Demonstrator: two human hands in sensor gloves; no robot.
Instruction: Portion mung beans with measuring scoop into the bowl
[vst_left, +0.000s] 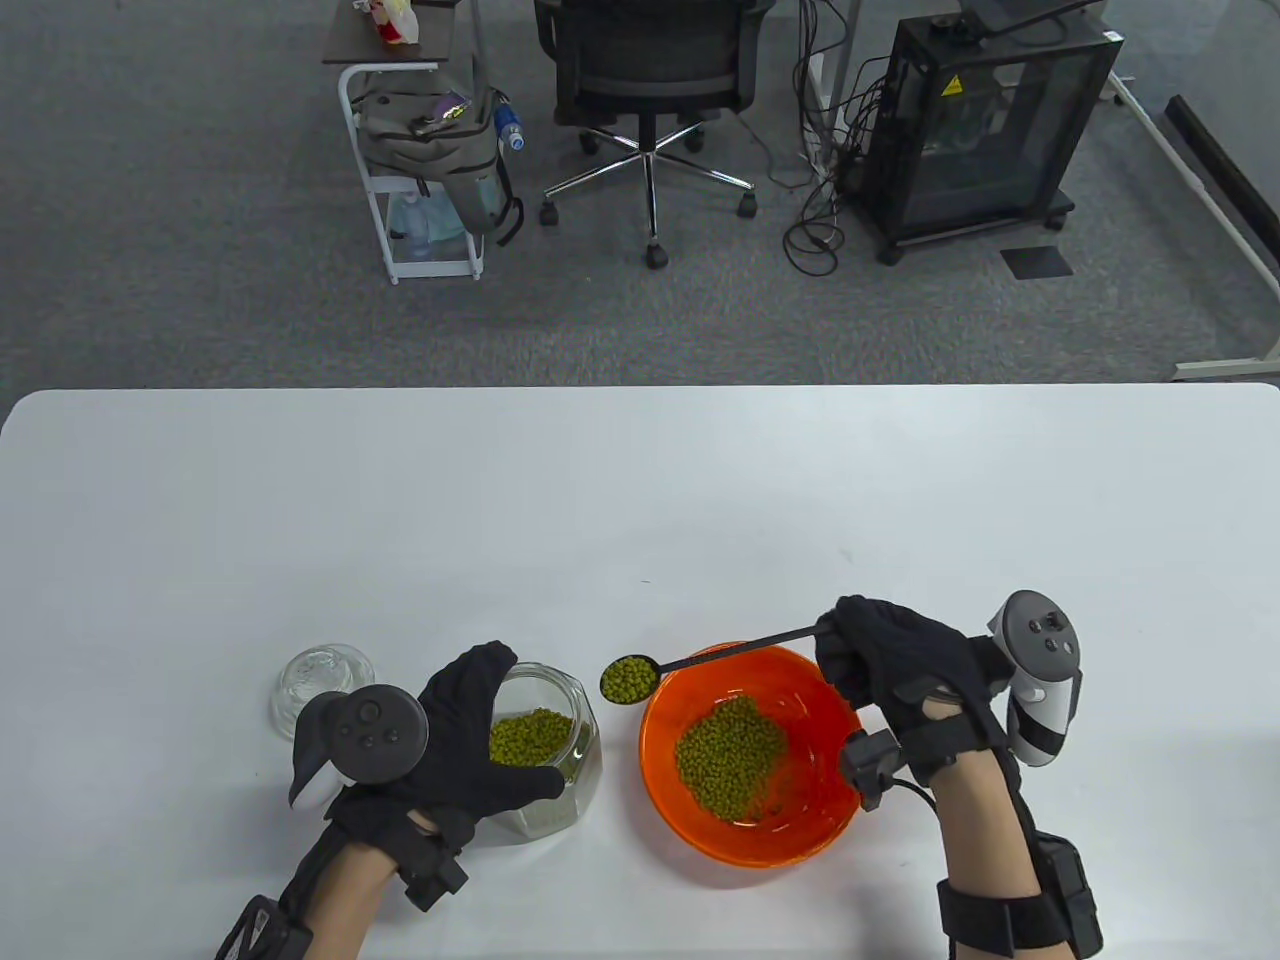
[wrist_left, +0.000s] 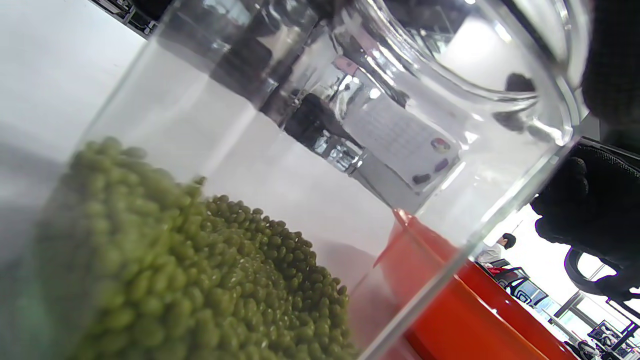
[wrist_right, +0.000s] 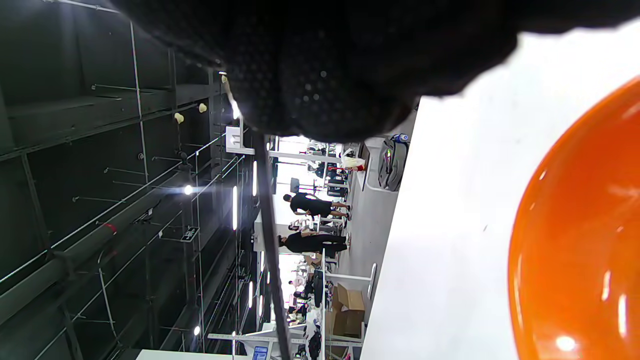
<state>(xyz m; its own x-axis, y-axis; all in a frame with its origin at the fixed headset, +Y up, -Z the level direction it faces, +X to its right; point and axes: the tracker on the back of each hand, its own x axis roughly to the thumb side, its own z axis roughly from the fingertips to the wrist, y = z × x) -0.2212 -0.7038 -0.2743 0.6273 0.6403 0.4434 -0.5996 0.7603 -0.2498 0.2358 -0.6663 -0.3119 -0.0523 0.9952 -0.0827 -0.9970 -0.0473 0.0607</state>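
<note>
Looking at the right wrist view, most of it is just black glove, so the right hand fingers are hard to read there; only a slice of the orange bowl shows at the edge. From the table view that hand is curled round the far end of the black measuring scoop, pinching the handle. The scoop head, full of mung beans, hangs just left of the bowl rim, between bowl and glass jar. More beans sit in the bowl and jar. The left hand wraps the jar, fingers probably curved round its side. A glass lid sits on the table left of the jar.
</note>
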